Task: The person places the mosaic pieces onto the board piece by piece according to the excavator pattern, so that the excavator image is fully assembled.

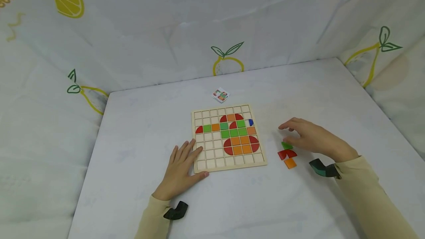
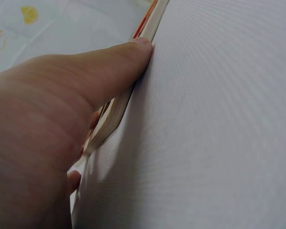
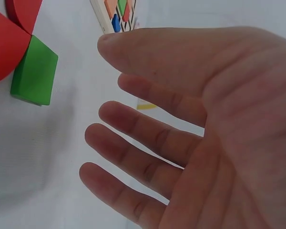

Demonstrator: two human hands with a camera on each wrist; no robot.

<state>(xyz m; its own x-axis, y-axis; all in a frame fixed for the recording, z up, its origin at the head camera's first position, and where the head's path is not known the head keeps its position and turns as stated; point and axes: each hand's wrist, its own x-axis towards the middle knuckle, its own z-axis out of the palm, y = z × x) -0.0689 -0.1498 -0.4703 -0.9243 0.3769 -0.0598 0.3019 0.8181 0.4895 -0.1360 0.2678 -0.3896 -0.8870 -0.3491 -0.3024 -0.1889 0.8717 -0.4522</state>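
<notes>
A wooden grid board [image 1: 209,154] lies on the table with red quarter-round, green and orange square tiles set in its cells. At its right side a small blue quarter-round tile [image 1: 251,122] sits in a cell. My left hand [image 1: 179,169] rests on the board's near left corner, fingers spread over the left side and thumb [image 2: 119,64] against the near edge. My right hand [image 1: 313,139] hovers right of the board, fingers relaxed and apart, holding nothing. Just below its thumb lie a green tile [image 3: 35,71], two red quarter-round tiles [image 1: 282,154] and an orange square tile [image 1: 290,163].
Behind the board lies a small card [image 1: 220,94] printed with a coloured pattern. White cloth with lemon drawings [image 1: 228,65] hangs along the table's back and sides. Dark bands [image 1: 176,210] circle both sleeves at the wrists.
</notes>
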